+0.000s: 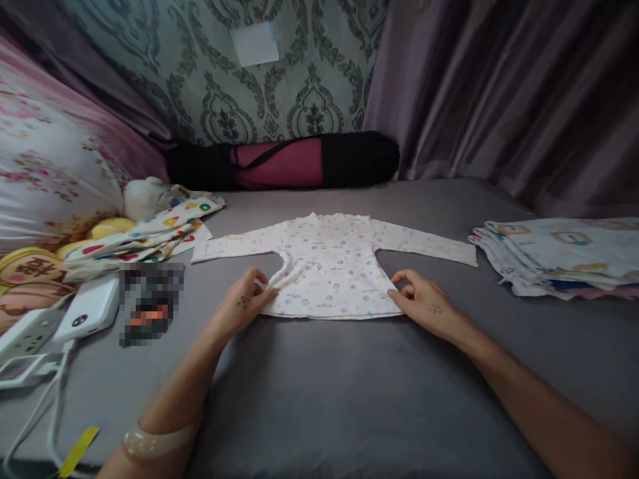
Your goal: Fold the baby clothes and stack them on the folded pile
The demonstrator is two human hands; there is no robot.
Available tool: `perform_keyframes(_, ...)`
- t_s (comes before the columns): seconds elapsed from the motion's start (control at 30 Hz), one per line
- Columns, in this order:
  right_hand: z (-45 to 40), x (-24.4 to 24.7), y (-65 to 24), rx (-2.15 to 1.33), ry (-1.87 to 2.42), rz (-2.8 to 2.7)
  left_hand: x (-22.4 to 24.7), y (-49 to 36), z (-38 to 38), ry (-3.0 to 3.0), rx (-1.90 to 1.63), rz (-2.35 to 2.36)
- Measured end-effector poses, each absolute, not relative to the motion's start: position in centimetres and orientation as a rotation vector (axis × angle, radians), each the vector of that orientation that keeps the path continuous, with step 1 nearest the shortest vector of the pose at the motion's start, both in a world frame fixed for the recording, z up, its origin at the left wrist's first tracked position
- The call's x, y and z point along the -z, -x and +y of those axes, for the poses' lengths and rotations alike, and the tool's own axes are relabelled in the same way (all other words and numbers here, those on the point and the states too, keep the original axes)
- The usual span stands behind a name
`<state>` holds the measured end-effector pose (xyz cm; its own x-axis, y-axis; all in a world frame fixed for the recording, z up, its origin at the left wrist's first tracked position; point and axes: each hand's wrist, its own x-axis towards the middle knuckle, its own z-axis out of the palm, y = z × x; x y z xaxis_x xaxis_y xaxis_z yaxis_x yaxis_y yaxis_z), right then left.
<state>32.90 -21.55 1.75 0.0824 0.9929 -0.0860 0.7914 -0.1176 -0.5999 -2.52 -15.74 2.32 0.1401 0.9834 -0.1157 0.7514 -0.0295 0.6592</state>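
A small white long-sleeved shirt with a fine coloured print lies spread on the grey bed sheet, its sleeves stretched out to both sides and its hem towards me. My left hand pinches the shirt's left edge just above the hem, thumb and fingers closed on the cloth. On the opposite side, my right hand grips the right edge near the hem in the same way. The collar points away from me, and the cloth between my hands lies nearly flat.
Folded clothes are stacked at the right. Patterned cloth, plush toys, a white power bank, a power strip and cables lie at the left. A black and maroon bag lies along the back wall. A pixelated item is near my left arm.
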Motion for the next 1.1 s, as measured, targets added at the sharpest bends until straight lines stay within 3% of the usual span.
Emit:
perform_keyframes(0.43, -21.6, -2.6, -32.7, -0.530, 2.082, -2.042, -3.0, 3.1, -14.8, -1.809, -0.277, 1.566)
perform_keyframes(0.63, -18.4, -3.8, -34.2, -0.732, 1.989, -2.130, -3.2, 2.4, -12.4, -1.664, -0.457, 1.608)
perform_keyframes(0.83, -13.4, -4.4, -34.5, -0.240, 2.103, -1.957, -2.7, 0.1, -7.9, -1.745, -0.457, 2.013)
perform_keyframes(1.1, -11.9, -2.3, -33.4, -0.090, 2.074, -2.042, -2.0, -1.4, -6.5, -1.763, -0.412, 2.165)
